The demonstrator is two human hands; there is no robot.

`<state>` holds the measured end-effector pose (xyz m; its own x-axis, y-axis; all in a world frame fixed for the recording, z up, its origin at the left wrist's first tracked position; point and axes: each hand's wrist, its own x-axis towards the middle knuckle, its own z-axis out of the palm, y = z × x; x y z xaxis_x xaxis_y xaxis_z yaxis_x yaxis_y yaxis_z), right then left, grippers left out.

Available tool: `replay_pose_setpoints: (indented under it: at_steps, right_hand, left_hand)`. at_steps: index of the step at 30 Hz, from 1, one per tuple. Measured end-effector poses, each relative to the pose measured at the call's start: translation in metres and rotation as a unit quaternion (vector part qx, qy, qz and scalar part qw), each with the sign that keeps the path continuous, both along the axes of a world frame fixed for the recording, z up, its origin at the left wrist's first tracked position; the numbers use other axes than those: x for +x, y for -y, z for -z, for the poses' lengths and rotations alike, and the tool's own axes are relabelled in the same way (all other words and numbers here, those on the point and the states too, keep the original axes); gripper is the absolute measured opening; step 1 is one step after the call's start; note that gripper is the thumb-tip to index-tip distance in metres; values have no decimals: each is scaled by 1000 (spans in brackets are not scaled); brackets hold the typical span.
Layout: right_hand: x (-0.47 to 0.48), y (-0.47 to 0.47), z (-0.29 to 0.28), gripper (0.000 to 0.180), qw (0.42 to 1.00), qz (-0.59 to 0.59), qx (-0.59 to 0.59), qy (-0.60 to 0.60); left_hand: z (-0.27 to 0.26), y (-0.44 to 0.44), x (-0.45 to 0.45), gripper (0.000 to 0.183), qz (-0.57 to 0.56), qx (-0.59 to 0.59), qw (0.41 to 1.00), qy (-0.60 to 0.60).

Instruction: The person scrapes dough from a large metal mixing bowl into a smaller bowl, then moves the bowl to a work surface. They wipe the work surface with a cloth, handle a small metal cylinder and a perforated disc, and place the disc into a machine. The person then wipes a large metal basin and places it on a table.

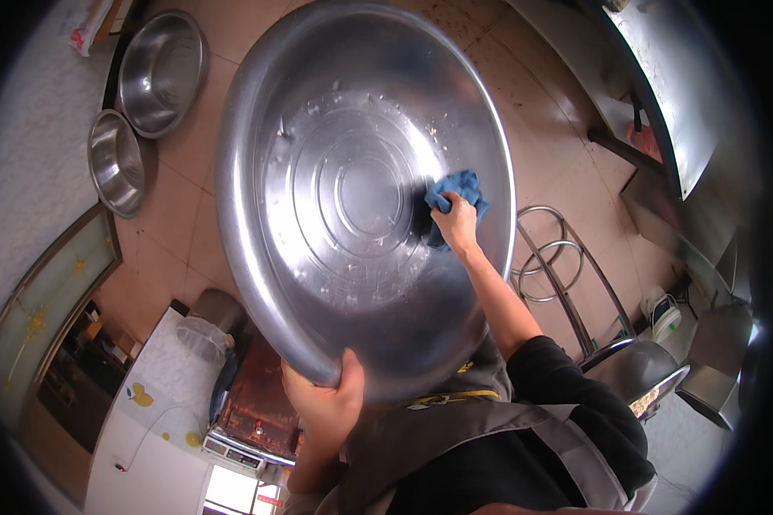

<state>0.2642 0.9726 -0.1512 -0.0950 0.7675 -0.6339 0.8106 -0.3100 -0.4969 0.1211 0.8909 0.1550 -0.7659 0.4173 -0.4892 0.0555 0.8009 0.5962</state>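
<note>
A large stainless steel basin (pixel 367 193) is tilted up in front of me, its inside facing my view. My left hand (pixel 328 393) grips the rolled rim at the lower left, thumb over the edge. Inside the basin, my right hand (pixel 456 219) clutches a crumpled blue cloth (pixel 460 187) against the right side of the wall. Small pale food crumbs (pixel 433 132) stick to the metal above the cloth. Wet-looking spots and streaks mark the bottom, which has concentric ridges. The basin's underside is hidden.
Two smaller metal basins (pixel 163 74) (pixel 116 163) rest at the left wall. A tubular metal stand (pixel 554 277) is on the tiled floor at right, near a metal vessel (pixel 638 373) with pale contents. A scale (pixel 232 454) and a white table (pixel 148 418) stand lower left.
</note>
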Motion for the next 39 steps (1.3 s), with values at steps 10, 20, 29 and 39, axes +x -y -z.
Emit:
replay_pose_setpoints:
  at_steps: [10,20,29,39]
  right_hand:
    - [-1,71,-58,34,772,-294,-238,-511]
    - [18,-93,139,33,884,-436,42,-163]
    - [105,-294,106,24,979,-74,70,174]
    - [322,-377,-124,42,934,12,353,56]
  left_hand:
    - [1,-8,-2,50,-19,-32,999,19]
    - [7,-11,3,47,-26,-59,998,-8]
    - [15,-29,-7,53,-61,-30,997,31]
    - [91,-122,-72,47,-91,157,937,298]
